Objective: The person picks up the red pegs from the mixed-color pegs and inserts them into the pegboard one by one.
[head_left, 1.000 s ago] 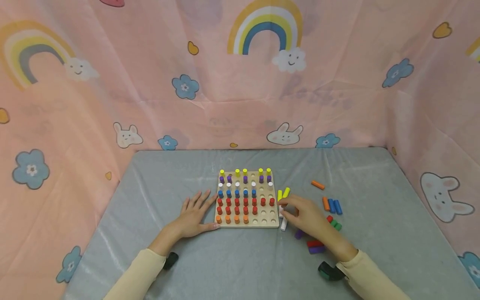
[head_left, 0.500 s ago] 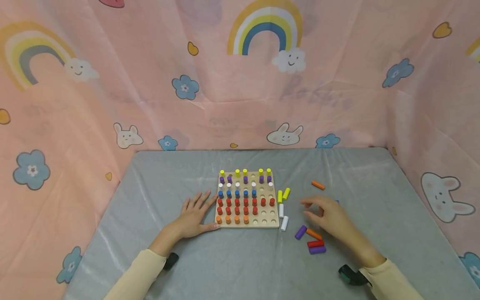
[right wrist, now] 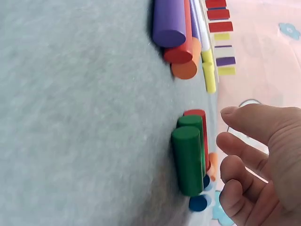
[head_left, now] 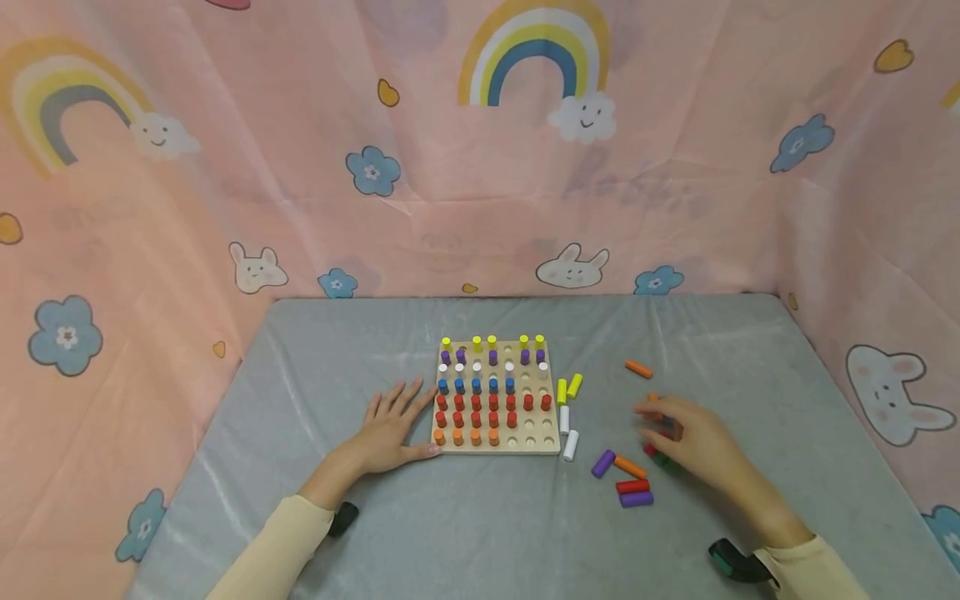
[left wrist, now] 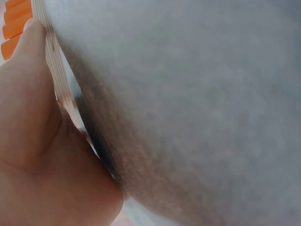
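Observation:
A wooden pegboard (head_left: 495, 451) lies on the table, with rows of yellow, purple, white, blue, red and orange pegs upright in its holes. Spread flat along its left edge, my left hand (head_left: 386, 429) has its thumb on the front left corner, next to the orange pegs (left wrist: 19, 26). My right hand (head_left: 693, 433) hovers right of the board over a loose group of pegs, thumb and fingers apart. In the right wrist view, green pegs (right wrist: 187, 160), a red peg (right wrist: 205, 136) and blue pegs (right wrist: 198, 203) lie near its fingertips; no peg shows between them.
Yellow pegs (head_left: 575, 386) and white pegs (head_left: 571, 446) lie close to the board's right edge. Nearer the front are a purple peg (head_left: 637, 499), a red peg (head_left: 632, 486) and an orange peg (head_left: 629, 467). Another orange peg (head_left: 638, 368) lies farther back.
My right hand has moved right, from beside the board's right edge to over the green, red and blue pegs. My left hand stays in place. The pegs on the board look unchanged.

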Demonstrator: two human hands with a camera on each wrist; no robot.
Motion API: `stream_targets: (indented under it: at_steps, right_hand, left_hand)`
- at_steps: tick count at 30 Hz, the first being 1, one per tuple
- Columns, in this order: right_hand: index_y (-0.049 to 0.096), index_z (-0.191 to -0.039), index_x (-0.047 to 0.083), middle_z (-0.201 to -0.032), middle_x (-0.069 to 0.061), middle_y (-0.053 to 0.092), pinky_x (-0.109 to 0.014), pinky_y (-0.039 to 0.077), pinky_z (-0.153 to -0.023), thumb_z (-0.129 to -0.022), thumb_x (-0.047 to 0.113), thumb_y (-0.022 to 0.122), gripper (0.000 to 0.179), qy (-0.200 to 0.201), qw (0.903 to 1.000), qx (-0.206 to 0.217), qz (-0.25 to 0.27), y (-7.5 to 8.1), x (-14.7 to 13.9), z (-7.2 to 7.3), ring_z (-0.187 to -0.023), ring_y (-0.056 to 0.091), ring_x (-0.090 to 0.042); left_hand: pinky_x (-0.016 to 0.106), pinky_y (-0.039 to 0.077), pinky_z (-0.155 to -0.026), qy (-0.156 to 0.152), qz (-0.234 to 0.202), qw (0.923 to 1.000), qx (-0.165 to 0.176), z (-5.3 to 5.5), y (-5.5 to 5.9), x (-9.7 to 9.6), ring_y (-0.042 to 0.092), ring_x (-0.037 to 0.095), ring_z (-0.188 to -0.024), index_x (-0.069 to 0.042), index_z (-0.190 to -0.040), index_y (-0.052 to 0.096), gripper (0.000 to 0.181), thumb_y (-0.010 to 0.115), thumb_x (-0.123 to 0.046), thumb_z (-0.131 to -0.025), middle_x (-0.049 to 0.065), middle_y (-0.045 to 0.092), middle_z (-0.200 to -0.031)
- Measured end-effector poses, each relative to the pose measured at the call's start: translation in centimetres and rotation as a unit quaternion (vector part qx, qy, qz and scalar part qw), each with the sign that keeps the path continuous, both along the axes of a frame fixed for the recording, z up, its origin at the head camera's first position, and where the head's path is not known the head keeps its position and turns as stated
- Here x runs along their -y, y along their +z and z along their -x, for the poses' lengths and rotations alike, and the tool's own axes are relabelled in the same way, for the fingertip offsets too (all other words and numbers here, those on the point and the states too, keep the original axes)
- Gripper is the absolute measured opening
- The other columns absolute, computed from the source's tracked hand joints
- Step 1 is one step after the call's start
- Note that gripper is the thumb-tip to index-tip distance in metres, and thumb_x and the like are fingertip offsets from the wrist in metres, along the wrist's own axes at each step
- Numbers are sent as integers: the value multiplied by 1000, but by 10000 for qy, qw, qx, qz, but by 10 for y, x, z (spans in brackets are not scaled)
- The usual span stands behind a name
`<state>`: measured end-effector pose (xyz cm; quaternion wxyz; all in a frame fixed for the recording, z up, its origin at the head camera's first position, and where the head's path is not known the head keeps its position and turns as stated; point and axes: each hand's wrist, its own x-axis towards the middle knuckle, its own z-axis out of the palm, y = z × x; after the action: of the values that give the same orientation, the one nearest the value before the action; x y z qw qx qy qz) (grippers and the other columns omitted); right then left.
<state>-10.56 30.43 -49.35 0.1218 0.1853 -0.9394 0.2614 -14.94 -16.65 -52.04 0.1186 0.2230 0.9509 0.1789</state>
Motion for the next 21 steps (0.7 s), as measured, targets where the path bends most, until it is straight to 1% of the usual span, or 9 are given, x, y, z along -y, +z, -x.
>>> stream_targets:
  at_steps: [4, 6, 11, 13, 14, 15, 17, 19, 21]
  right_hand:
    - [74, -107, 15, -98, 0, 73, -20, 39, -57, -73, 8, 86, 36, 15, 9999, 132, -12, 1, -7, -4, -63, 43, 4]
    - [74, -107, 14, -95, 0, 72, -19, 36, -54, -73, 6, 85, 37, 47, 9996, 268, 26, 0, -10, -6, -59, 36, 5]
    - [75, -105, 14, -94, 1, 72, -19, 38, -53, -72, 1, 84, 36, 80, 9987, 505, -10, -1, -14, -10, -58, 37, 7]
    - [74, -104, 15, -95, 1, 72, -19, 39, -55, -73, 1, 83, 35, 56, 9982, 600, -58, -1, -14, -10, -61, 41, 6]
    - [74, -104, 15, -95, 2, 72, -19, 40, -56, -73, 2, 83, 34, 52, 9978, 653, -91, -1, -14, -10, -63, 43, 5]
    - [74, -104, 16, -96, 3, 72, -20, 41, -57, -74, 2, 83, 34, 35, 9974, 706, -132, 0, -13, -10, -64, 44, 4]
    - [74, -103, 17, -96, 5, 72, -23, 46, -63, -74, 5, 83, 33, 20, 9970, 739, -221, 0, -12, -10, -72, 53, 0]
    - [74, -101, 18, -95, 8, 72, -27, 50, -70, -74, 7, 84, 31, 20, 9969, 733, -291, 0, -11, -10, -81, 60, -6]
    - [74, -100, 18, -94, 9, 72, -31, 52, -75, -74, 9, 85, 30, 19, 9967, 730, -345, -1, -9, -9, -85, 64, -10]
  left_hand:
    - [68, 3, -119, -25, 59, 10000, -26, 1, -2, 1, 3, 37, -155, -31, -160, 10, 96, 61, -66, -87, 5, 6, -170]
    - [68, 4, -119, -34, 109, 9999, 60, 1, 3, 0, 3, 38, -155, -29, -161, 11, 96, 62, -65, -87, 6, 6, -169]
    - [68, 3, -119, -30, 193, 9998, 93, 1, 6, 0, 2, 37, -156, -29, -161, 10, 96, 60, -65, -88, 5, 4, -170]
    - [67, 3, -119, -20, 177, 9998, 8, 3, 0, 2, 2, 36, -156, -31, -160, 9, 96, 59, -67, -87, 4, 4, -170]
    - [67, 3, -119, -18, 164, 9999, -3, 3, -1, 2, 2, 36, -156, -31, -160, 9, 96, 59, -67, -87, 4, 4, -170]
    - [67, 3, -119, -11, 143, 9999, 1, 3, -1, 2, 3, 36, -156, -31, -160, 10, 95, 59, -67, -87, 4, 5, -170]
    - [67, 3, -119, -4, 118, 9999, -10, 2, -1, 2, 3, 36, -156, -31, -160, 10, 95, 59, -67, -87, 4, 5, -170]
    - [67, 3, -119, 1, 114, 9999, -1, 2, 0, 1, 3, 36, -156, -31, -160, 10, 95, 59, -68, -87, 4, 5, -170]
    - [67, 3, -119, -5, 102, 9999, 18, 2, 0, 0, 3, 36, -156, -31, -160, 10, 95, 59, -68, -87, 4, 5, -170]
